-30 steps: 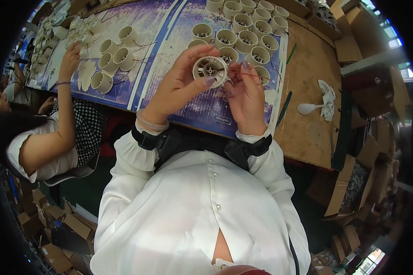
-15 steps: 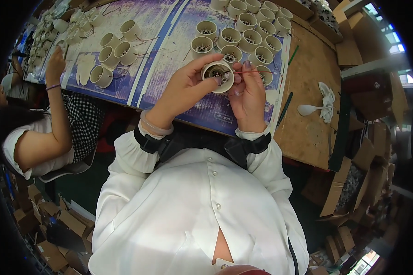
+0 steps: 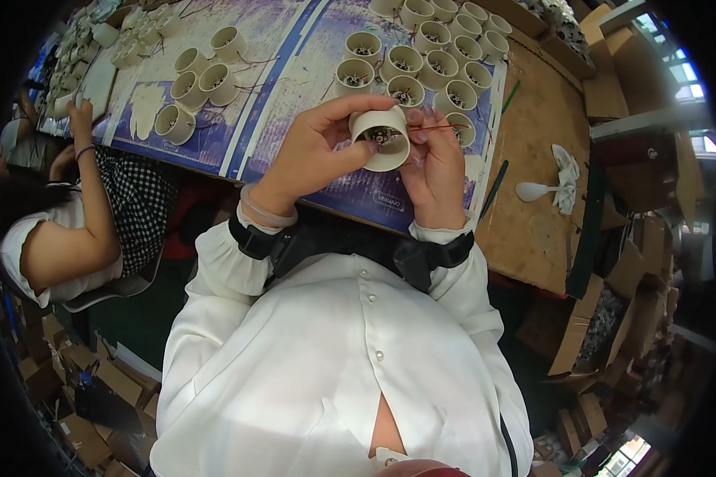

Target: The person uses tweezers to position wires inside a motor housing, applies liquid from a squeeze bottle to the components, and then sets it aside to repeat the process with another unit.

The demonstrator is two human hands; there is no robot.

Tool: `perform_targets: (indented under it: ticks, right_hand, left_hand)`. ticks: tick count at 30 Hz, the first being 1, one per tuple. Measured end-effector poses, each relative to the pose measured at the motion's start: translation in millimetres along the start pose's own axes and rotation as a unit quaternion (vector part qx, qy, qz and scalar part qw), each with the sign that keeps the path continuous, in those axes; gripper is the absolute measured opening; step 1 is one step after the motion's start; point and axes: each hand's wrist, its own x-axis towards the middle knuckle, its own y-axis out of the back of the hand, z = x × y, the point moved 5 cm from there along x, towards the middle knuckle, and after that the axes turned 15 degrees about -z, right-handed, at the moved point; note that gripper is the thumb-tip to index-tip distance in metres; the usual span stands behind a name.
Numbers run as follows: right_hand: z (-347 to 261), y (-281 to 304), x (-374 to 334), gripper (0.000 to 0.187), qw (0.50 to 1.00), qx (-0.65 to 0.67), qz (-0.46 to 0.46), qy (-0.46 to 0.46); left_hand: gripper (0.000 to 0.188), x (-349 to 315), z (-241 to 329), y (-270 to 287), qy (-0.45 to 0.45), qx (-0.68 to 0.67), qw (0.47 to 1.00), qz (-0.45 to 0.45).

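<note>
Purple tabletop [image 3: 356, 195], cup [image 3: 390, 160] in left hand [image 3: 314, 149] tilted further

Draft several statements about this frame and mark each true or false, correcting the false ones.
1. The left hand holds a white cup. True.
2. The held cup is empty. False: small parts sit inside it.
3. The right hand has its fingers at a red wire. True.
4. Both wrists are bare. False: a black strap is round each.
5. A white spoon-shaped thing lies on the brown board. True.
6. The nearest other person sits to the wearer's right. False: a co-worker sits to the left.
</note>
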Motion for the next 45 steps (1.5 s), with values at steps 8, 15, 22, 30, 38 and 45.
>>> perform_targets:
  ticks: [8,15,22,30,38,45]
  right_hand:
    - [-6.6,-2.8,-0.8,0.017,0.995,-0.095,-0.005,-0.024]
    - [-14.4,-29.2,-5.7,0.041,0.937,-0.335,-0.082,0.050]
    - [-21.6,-30.3,-1.8,0.025,0.867,-0.473,-0.125,0.094]
    - [-20.1,-26.1,-5.1,0.010,0.826,-0.551,-0.085,0.080]
    - [-13.5,-27.9,-10.2,0.009,0.891,-0.450,-0.044,0.037]
    - [-17.2,-28.6,-16.6,0.011,0.887,-0.456,-0.068,0.007]
  left_hand:
    - [0.041,-0.9,1.5,7.2,0.061,-0.086,0.994,0.036]
    - [0.037,-4.2,-8.9,12.5,0.073,-0.245,0.966,0.042]
    - [0.045,-6.2,-9.2,9.5,0.102,-0.234,0.967,0.021]
    - [0.041,-6.7,-9.8,11.2,0.098,-0.247,0.964,0.021]
    - [0.037,-8.9,-11.6,13.7,0.028,-0.218,0.975,0.030]
    - [0.040,-7.6,-21.8,18.5,0.079,-0.296,0.952,0.026]
